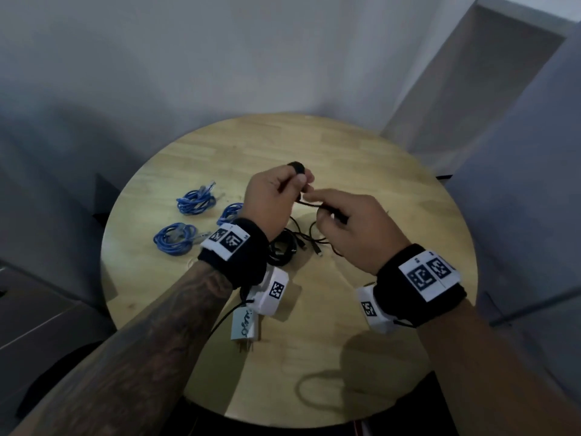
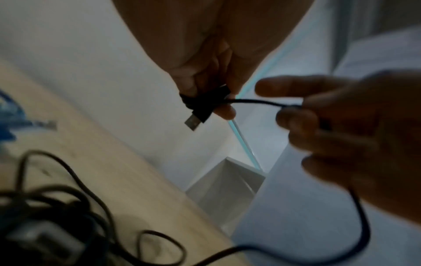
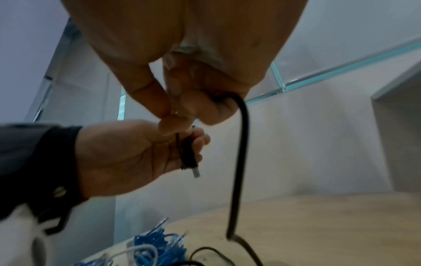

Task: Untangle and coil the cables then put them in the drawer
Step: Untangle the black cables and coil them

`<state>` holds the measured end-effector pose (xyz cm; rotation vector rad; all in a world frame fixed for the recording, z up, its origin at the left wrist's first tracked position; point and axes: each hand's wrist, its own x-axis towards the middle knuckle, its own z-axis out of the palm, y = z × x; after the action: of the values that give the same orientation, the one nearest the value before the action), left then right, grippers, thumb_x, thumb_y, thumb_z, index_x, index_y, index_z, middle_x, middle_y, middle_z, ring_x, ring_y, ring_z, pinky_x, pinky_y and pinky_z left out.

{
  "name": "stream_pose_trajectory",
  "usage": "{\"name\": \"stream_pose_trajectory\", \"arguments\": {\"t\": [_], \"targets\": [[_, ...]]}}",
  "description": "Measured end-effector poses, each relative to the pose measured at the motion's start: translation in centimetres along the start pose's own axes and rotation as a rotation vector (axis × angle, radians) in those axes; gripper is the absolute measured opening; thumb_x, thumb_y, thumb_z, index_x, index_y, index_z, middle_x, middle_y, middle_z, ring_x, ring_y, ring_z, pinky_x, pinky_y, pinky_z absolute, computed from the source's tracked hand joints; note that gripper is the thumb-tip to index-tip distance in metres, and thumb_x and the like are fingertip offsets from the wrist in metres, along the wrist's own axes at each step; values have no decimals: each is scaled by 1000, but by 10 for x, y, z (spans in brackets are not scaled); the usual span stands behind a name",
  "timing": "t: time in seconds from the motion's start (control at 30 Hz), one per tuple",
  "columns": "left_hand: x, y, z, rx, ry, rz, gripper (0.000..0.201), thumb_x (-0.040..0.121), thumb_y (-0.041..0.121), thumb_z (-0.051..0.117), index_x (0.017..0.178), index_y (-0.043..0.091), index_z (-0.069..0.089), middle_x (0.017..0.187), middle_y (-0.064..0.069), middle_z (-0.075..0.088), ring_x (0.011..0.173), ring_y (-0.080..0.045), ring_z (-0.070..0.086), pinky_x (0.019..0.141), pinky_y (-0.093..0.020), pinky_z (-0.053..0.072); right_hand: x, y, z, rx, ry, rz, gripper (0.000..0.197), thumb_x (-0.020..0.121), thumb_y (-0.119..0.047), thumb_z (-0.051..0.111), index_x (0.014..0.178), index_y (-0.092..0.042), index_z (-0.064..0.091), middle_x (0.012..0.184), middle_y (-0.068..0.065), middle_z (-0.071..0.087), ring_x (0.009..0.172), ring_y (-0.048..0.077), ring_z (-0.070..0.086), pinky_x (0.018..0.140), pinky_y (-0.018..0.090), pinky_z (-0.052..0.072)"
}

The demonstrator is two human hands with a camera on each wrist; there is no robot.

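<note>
Black cable (image 2: 257, 102): thin, round, matte, held in the air above the middle of the worktop (image 1: 361, 171) between both hands. Its end is a black moulded USB plug (image 2: 200, 112) with a flat metal tip, poking out below a small tight bundle of turns. Left hand (image 1: 272, 196) grips that bundle, fingers and thumb curled round it, plug pointing down; in the right wrist view the same plug (image 3: 190, 154) lies against the curled left fingers. Right hand (image 1: 355, 228) sits just beside the left, thumb and forefinger pinching the strand a short way from the bundle, the other fingers curled; a thicker-looking run of the cable drops from under this hand to the worktop. So both hands are clamped on the one cable, close together, raised off the surface, backs up toward the head camera. Below them, a loose black tangle (image 1: 284, 250) of more cable lies on the wood, loops overlapping, small connector ends sticking out to the right. Three blue cable coils (image 1: 176, 236) lie well apart to the left, each a rough flattened ring, glossy, with pale plugs showing. A white charger block (image 1: 243, 325) with writing on it and metal prongs lies near the front edge, under the left forearm. Worktop is round, pale jointed wood, smooth. Both wrists carry black bands with white printed marker tags. Grey walls behind.
</note>
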<state>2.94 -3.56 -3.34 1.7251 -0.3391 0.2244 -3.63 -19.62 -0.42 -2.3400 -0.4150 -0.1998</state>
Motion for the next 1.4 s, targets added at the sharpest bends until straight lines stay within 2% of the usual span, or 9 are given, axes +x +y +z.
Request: {"name": "stream_pose_trajectory", "arguments": {"t": [0.27,0.4,0.57,0.77,0.93,1.03,1.13,1.27,1.4], "targets": [[-12,17,0,137,-488,-98,32,103,21,42,77,10,56,70,2,61,60,-9,50,62,-21,42,13,19,-15,-90,358,-63,13,93,-27,65,104,-28,72,90,-18,68,71,1,56,70,27,49],[-7,25,-7,-545,-351,-409,33,103,16,37,75,9,51,61,0,53,52,-11,40,63,-25,47,13,29,-13,85,287,38,18,97,-27,62,110,-25,74,77,-21,64,72,-3,60,71,15,45],[2,27,-22,-1109,-194,-491,28,101,18,33,78,10,47,68,-1,49,56,-11,38,70,-28,45,11,40,-8,157,56,194,21,100,-33,55,107,-26,74,64,-5,62,64,19,59,67,41,53],[10,21,-32,-1336,7,-443,22,100,11,34,95,3,54,83,-8,64,77,-17,57,85,-34,53,8,36,-18,-69,-139,306,29,101,-47,47,117,-36,69,71,-12,60,49,-10,51,56,22,36],[15,20,-32,-1262,253,-406,20,103,10,41,98,2,58,87,-9,71,75,-12,69,89,-31,54,1,6,-11,-279,-288,202,34,100,-54,42,123,-42,64,109,-15,69,92,6,63,78,32,52],[14,23,-27,-1136,292,-381,18,101,8,44,94,2,60,88,-10,69,77,-14,69,83,-29,56,-6,-13,-8,-409,-311,95,31,102,-49,40,118,-41,65,83,-14,63,82,13,59,69,32,48],[5,20,-21,-608,305,-218,18,98,5,52,92,1,68,86,-12,70,78,-19,69,73,-31,57,-9,-29,-11,-484,-122,-62,25,99,-39,45,102,-30,69,73,-8,63,72,18,59,60,32,46],[-12,27,-15,30,-9,-17,22,98,9,54,90,0,72,74,-9,71,68,-11,65,68,-28,53,-6,-31,-22,-330,176,-138,16,91,-31,55,92,-27,70,71,-8,62,65,15,56,59,33,46],[-31,38,-9,-4,-356,-69,35,104,18,40,88,-4,63,81,-16,65,69,-19,57,68,-35,48,-3,-15,-35,-309,348,-99,16,93,-35,60,101,-31,73,79,-11,58,72,9,53,65,31,45]]}}
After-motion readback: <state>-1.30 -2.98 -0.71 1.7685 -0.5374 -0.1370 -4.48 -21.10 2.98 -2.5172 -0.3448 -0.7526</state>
